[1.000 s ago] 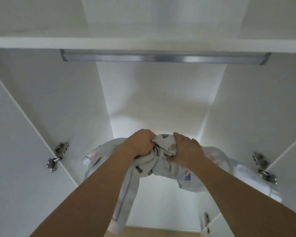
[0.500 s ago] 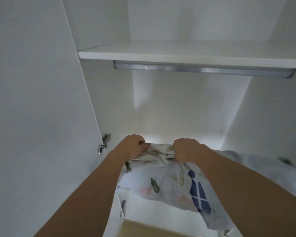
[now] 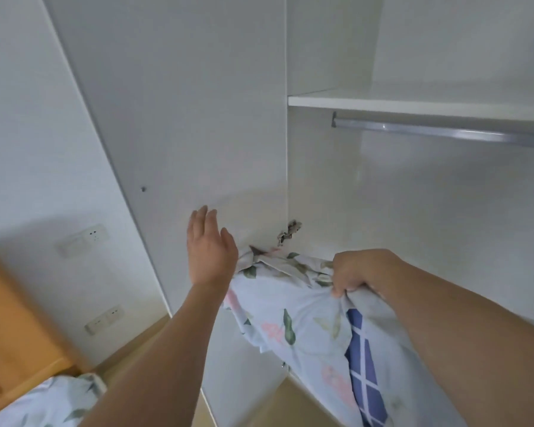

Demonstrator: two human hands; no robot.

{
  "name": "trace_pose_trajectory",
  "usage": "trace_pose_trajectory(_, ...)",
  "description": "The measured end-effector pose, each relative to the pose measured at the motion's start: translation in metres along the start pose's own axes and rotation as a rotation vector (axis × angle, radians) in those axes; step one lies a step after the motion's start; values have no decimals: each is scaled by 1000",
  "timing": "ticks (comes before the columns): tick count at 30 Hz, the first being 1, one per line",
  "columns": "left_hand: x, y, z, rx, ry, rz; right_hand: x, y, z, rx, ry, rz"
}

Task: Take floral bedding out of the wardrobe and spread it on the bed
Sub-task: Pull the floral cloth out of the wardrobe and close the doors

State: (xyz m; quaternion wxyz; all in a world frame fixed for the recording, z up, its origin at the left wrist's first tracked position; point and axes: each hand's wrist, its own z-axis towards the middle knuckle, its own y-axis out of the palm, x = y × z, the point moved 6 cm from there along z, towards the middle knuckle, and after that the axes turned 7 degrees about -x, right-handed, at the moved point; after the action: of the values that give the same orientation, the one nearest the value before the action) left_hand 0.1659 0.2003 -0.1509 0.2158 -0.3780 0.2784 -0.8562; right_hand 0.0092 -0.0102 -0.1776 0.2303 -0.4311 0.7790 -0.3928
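The floral bedding (image 3: pixel 293 315), pale blue with green leaves, pink flowers and a blue checked patch, hangs in front of the open white wardrobe (image 3: pixel 413 211). My right hand (image 3: pixel 356 271) is shut on a bunched fold of it at the top. My left hand (image 3: pixel 210 248) is off the cloth, open with fingers spread, raised beside the open wardrobe door (image 3: pixel 182 118). The lower part of the bedding runs out of view under my right forearm.
A white shelf (image 3: pixel 413 101) with a metal hanging rail (image 3: pixel 444 132) sits at upper right. A door hinge (image 3: pixel 287 232) shows just above the cloth. A wooden headboard (image 3: pixel 10 328) and more floral fabric (image 3: pixel 43 402) lie lower left. Wall sockets (image 3: pixel 84 238) are on the left wall.
My left hand has let go of the bedding and opened, moving left toward the door. The view has swung left. My right hand still grips the cloth.
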Motion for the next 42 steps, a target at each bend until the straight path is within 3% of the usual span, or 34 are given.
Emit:
trace_pose_trajectory(4,-22,-41,-25,223,-157,14,-26,3,-7,-22,-54,-64)
trace_pose_trajectory(7,-39,-58,-25,353,-390,-120,-34,6,-14,-22,-75,-88)
trace_pose_trajectory(11,-68,-51,-13,238,-617,-422,-29,10,-18,-14,-72,-107)
trace_pose_trajectory(14,-80,-52,-13,219,-651,-416,-17,15,-18,-14,-50,-93)
trace_pose_trajectory(20,-43,-58,-60,259,-345,-154,2,29,-15,-64,37,-121)
trace_pose_trajectory(25,4,-49,-90,200,-69,-259,30,38,-28,-161,154,-207)
trace_pose_trajectory(30,52,-19,-105,47,64,-379,74,53,-46,-233,270,-217)
trace_pose_trajectory(34,107,20,-114,-153,278,-526,114,65,-68,-190,357,-92)
trace_pose_trajectory(38,168,62,-121,-259,462,-405,168,82,-66,-171,418,106)
trace_pose_trajectory(42,210,108,-111,-353,506,-350,203,92,-87,-103,470,286)
